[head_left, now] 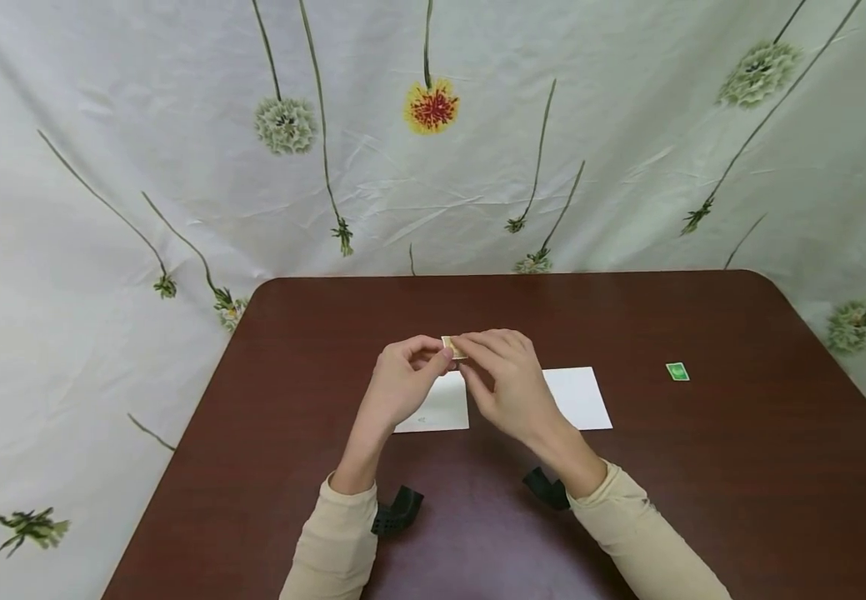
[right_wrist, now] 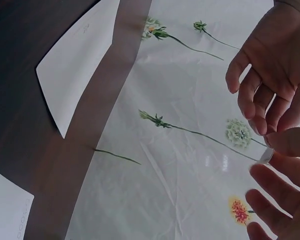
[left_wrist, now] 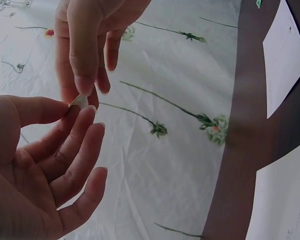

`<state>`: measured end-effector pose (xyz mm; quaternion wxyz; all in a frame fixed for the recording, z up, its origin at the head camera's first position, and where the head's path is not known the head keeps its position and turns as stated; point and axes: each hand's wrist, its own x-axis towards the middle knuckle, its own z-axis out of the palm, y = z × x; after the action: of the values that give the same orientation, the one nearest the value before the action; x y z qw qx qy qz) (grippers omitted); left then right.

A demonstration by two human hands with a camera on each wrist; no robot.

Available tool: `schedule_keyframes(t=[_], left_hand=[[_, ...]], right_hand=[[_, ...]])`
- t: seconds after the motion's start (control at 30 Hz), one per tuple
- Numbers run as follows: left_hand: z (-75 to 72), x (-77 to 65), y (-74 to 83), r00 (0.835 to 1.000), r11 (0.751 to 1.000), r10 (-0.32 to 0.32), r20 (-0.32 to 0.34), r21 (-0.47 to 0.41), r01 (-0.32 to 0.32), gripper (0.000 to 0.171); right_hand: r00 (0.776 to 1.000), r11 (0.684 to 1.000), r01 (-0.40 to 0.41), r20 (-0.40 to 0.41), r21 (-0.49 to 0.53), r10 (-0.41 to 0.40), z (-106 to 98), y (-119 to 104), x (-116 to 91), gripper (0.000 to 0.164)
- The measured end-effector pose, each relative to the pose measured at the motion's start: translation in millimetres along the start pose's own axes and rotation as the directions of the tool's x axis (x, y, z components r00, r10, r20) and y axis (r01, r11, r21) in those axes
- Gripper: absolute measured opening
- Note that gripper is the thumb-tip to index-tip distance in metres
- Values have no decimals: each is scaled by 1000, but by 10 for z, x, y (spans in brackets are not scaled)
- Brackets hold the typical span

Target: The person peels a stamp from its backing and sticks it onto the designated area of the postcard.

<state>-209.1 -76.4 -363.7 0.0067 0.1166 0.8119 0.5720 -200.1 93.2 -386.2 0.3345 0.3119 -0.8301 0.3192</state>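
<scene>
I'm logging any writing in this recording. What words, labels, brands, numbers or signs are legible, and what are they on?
No text can be read with certainty.
Left white sheet: faint small marks, too blurred to read.
Right white sheet: faint marks in the wrist views, too blurred to read.
Small green piece: a paler design, too small to make out.
Small yellowish piece: partly covered, nothing legible.

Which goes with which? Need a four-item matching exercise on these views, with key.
1. Small green card
2. Small yellowish card
3. Tabletop
4. Hanging cloth

A. Flower-printed, behind the tabletop
B. Dark reddish brown
C. Pinched by left hand and right hand
D. Lying flat, right of the hands

Pairs: 1-D, 2-C, 3-B, 4-A
</scene>
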Motion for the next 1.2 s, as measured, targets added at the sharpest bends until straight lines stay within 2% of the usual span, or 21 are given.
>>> schedule_keyframes(t=[0.17, 0.33, 0.5, 0.63, 0.7, 0.77, 0.9, 1.0, 1.07, 1.13, 1.2], left_hand=[[2, -14, 16, 999, 994, 36, -10, 103, -35, 11], [8, -22, 35, 999, 993, 53, -8, 109, -52, 12], [9, -34, 43, 997, 991, 80, -4, 105, -79, 18], [33, -36, 43, 987, 985, 160, -19, 60, -159, 16], [55, -32, 40, 978, 979, 205, -31, 17, -205, 13], [75, -31, 41, 972, 972, 233, -41, -32, -234, 10], [99, -31, 45, 964, 961, 256, -69, -92, -261, 19], [107, -34, 49, 959, 955, 267, -91, -104, -276, 22], [111, -36, 51, 958, 951, 272, -90, -127, -282, 20], [110, -44, 57, 959, 948, 270, -86, -151, -280, 15], [107, -50, 66, 960, 945, 267, -81, -172, -278, 12]], right_hand=[[998, 998, 20, -53, -59, -23, 40, -3, -9, 25], [996, 999, 7, -91, -48, -11, 77, -21, -30, 24], [987, 998, -45, -154, 35, 50, 81, -41, -48, 20], [966, 977, -140, -192, 163, 171, 62, -74, -42, 18], [949, 943, -209, -177, 259, 259, 46, -101, -36, 16], [927, 892, -290, -127, 347, 352, 20, -136, -26, 14], [863, 753, -450, 15, 480, 506, -43, -198, -12, 12], [814, 636, -525, 113, 566, 571, -87, -236, 1, 12], [791, 579, -550, 152, 602, 593, -110, -258, 7, 12], [783, 569, -561, 161, 601, 601, -126, -268, 11, 12], [793, 600, -554, 146, 577, 591, -139, -272, 12, 13]])
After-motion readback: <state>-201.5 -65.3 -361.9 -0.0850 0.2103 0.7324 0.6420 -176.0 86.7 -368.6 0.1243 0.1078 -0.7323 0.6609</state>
